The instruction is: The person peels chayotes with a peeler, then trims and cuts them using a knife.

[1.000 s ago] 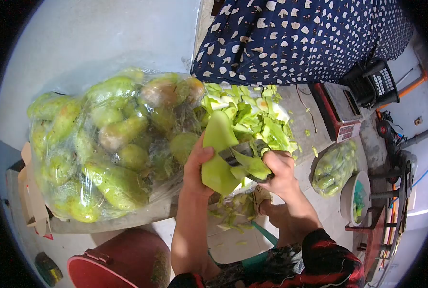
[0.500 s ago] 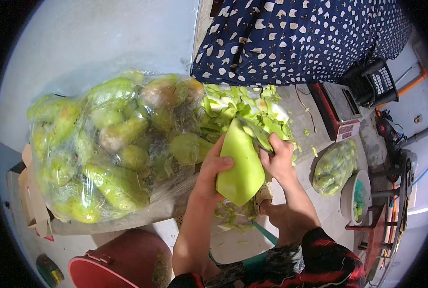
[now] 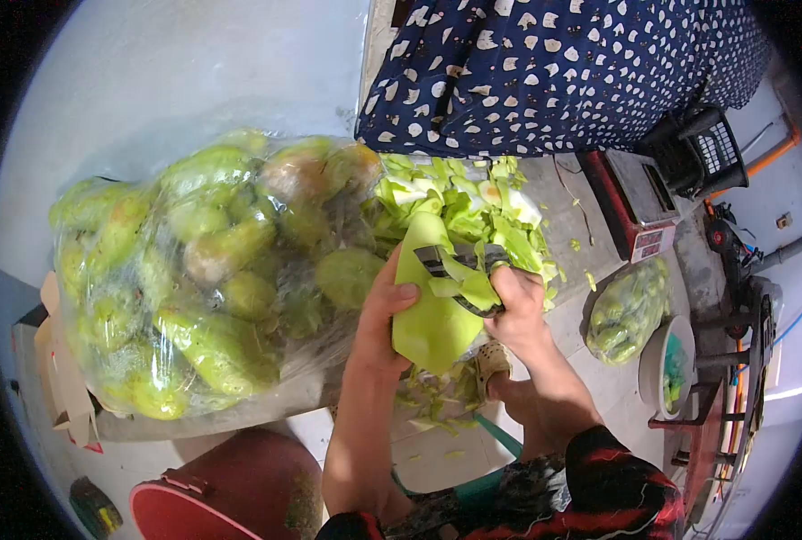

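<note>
Two hands (image 3: 380,315) gripping, left around green fruit (image 3: 432,342), right around peeler (image 3: 431,261), now back across fruit's face

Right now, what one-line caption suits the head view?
Left hand grips a pale-green fruit while the right hand holds a peeler over it, near bagged fruit.
</note>
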Tool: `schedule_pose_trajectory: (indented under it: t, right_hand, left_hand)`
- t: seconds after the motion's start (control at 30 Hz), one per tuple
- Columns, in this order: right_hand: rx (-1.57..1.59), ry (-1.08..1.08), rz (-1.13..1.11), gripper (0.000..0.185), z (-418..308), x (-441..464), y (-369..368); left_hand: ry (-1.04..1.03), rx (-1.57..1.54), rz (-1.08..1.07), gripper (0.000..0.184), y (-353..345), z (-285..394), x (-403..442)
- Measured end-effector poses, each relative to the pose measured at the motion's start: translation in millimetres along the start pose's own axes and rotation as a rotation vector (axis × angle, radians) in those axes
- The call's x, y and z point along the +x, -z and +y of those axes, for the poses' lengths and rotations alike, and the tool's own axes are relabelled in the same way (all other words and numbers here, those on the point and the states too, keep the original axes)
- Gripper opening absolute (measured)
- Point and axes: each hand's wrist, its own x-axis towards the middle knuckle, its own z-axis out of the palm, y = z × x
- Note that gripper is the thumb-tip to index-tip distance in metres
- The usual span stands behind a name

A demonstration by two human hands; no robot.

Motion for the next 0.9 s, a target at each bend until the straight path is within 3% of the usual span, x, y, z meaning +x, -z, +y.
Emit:
schedule_pose_trajectory:
  t: [0.3, 0.4, 0.43, 0.5, 0.53, 0.57, 0.77, 0.83, 0.9]
  right_hand:
    - [-0.169, -0.277, 0.042, 0.02, 22.0, -4.2, 2.1]
    - [0.078, -0.489, 0.215, 0.016, 0.0, 6.4, 18.4]
    - [0.158, -0.465, 0.288, 0.011, -6.9, 10.7, 22.5]
    - [0.388, -0.618, 0.384, 0.008, -7.3, 11.2, 22.5]
    - [0.398, -0.788, 0.362, 0.013, -6.1, 16.3, 22.2]
    - [0.428, -0.979, 0.085, 0.019, 4.7, 16.7, 31.5]
    - [0.369, -0.881, 0.133, 0.02, 1.9, 14.1, 27.6]
    - [0.322, -0.727, 0.213, 0.026, 0.8, 12.2, 24.3]
    - [0.085, -0.478, 0.184, 0.032, -2.3, 9.3, 26.0]
  left_hand:
    - [0.033, 0.11, -0.033, 0.081, -0.4, -11.8, -1.3]
    - [0.033, -0.021, -0.055, 0.076, 5.1, -10.4, 3.2]
    - [-0.001, -0.137, 0.004, 0.069, 7.1, -9.3, 4.3]
    - [-0.036, -0.253, 0.06, 0.063, 16.5, -9.9, 6.6]
    - [-0.068, -0.296, 0.121, 0.059, 25.4, -12.4, 9.0]
    - [-0.097, -0.338, 0.183, 0.057, 29.8, -14.3, 10.3]
    - [-0.112, -0.296, 0.436, 0.053, 15.7, -6.4, 19.2]
    - [-0.087, -0.299, 0.418, 0.051, 10.4, -3.6, 16.3]
    - [-0.062, -0.304, 0.405, 0.049, 10.1, -2.9, 12.6]
